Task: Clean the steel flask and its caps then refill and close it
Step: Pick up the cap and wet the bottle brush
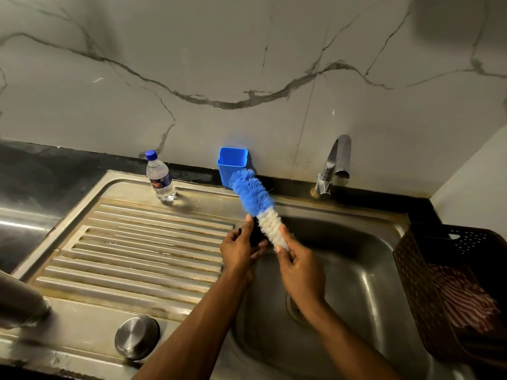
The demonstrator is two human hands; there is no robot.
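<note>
Head view: you're mid-scrub, both hands gripping bottle brush and black cap; steel flask at 8 o'clock unfilled, unclosed.

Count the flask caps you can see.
2: a steel cap on the near sink ledge; a black cap gripped in the left hand, partly hidden.

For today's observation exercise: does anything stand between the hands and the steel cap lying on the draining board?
Nothing visible does. The steel cap lies alone on the draining board, below the left hand. Both hands are occupied: the left hand holds a dark object, the right hand the brush.
</note>
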